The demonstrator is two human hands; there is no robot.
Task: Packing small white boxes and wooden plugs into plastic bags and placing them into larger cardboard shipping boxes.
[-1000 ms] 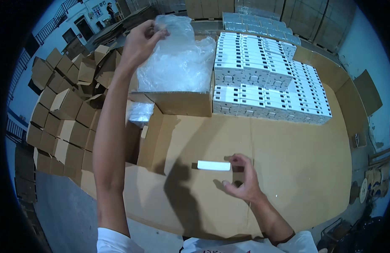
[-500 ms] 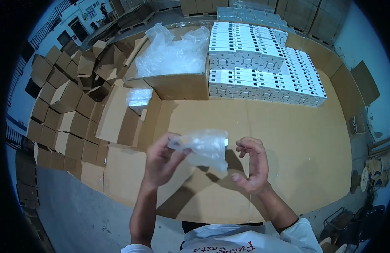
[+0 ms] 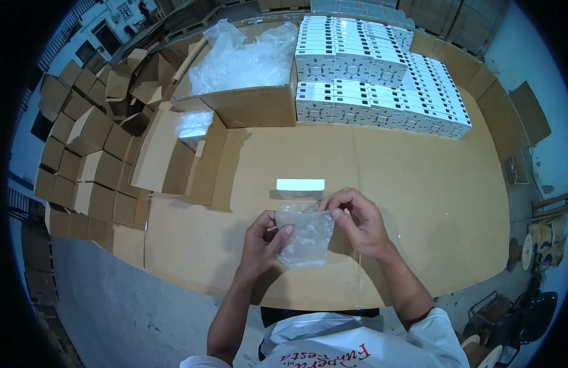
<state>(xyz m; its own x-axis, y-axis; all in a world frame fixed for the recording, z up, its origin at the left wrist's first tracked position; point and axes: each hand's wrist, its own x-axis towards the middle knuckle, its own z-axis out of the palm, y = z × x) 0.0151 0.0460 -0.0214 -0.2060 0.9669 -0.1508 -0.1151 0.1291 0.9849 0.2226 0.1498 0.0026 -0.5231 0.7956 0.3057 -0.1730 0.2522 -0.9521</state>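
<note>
A clear plastic bag [image 3: 306, 240] hangs between my hands above the cardboard-covered table. My left hand [image 3: 263, 240] pinches its left side between thumb and fingers. At its upper right corner, my right hand [image 3: 359, 222] grips the edge of the bag with thumb and fingertips. Just beyond the bag, a small white box [image 3: 300, 188] rests on the cardboard, apart from both hands. The bag looks flat and creased, and I see nothing inside it.
A large carton [image 3: 259, 110] full of clear plastic bags [image 3: 244, 61] stands at the back. Right of it are stacked rows of white boxes [image 3: 382, 113]. At the left, an open carton [image 3: 164, 153] holds wrapped packs [image 3: 193, 124], beside many brown cartons [image 3: 96, 165].
My right hand, apart from the bag before, now grips its corner. The bag has come lower and lies flatter. The white box, earlier mostly hidden at the bag, now rests in plain view beyond it.
</note>
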